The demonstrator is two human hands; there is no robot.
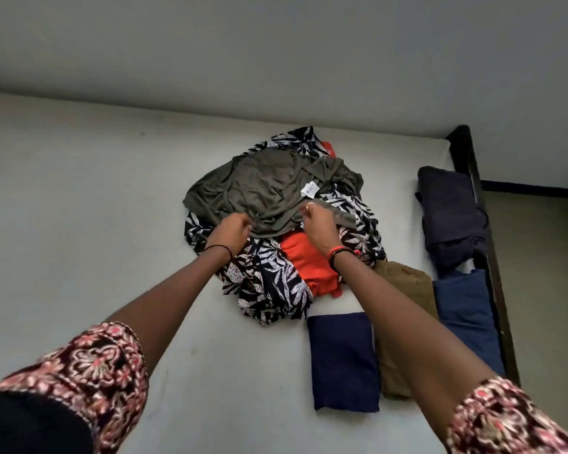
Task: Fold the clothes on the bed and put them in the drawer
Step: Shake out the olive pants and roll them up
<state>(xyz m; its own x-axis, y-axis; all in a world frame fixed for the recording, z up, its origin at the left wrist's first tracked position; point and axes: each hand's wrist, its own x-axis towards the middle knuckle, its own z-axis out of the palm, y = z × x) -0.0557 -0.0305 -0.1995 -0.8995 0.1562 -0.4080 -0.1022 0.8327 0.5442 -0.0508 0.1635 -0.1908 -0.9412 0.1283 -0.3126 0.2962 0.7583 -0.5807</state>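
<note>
One: How is the olive garment point(269, 188) held, read from the left?

Two: Its near edge is gripped by the left hand point(232, 229), fingers curled round the cloth, and the same edge is pinched by the right hand point(318, 221) close beside it. The garment is spread just beyond both hands, on top of the unfolded pile on the bed point(79, 208).

One: What is expected of the cloth?

Two: A thin, light, limp knit is judged — no stiffness, so it will sag and bunch wherever it is not supported. It would be better taken at two well-parted points along the edge or at the shoulders, then lifted clear. The floral garment point(266, 283) and the orange piece point(305, 260) under the hands could otherwise be dragged along.

One: And to the right of the right hand?

Two: Folded pieces are laid flat — a navy piece point(341, 358), a tan piece point(407, 290), a blue piece point(463, 312), and a dark stack point(450, 217) beyond them. No drawer is shown.
</note>
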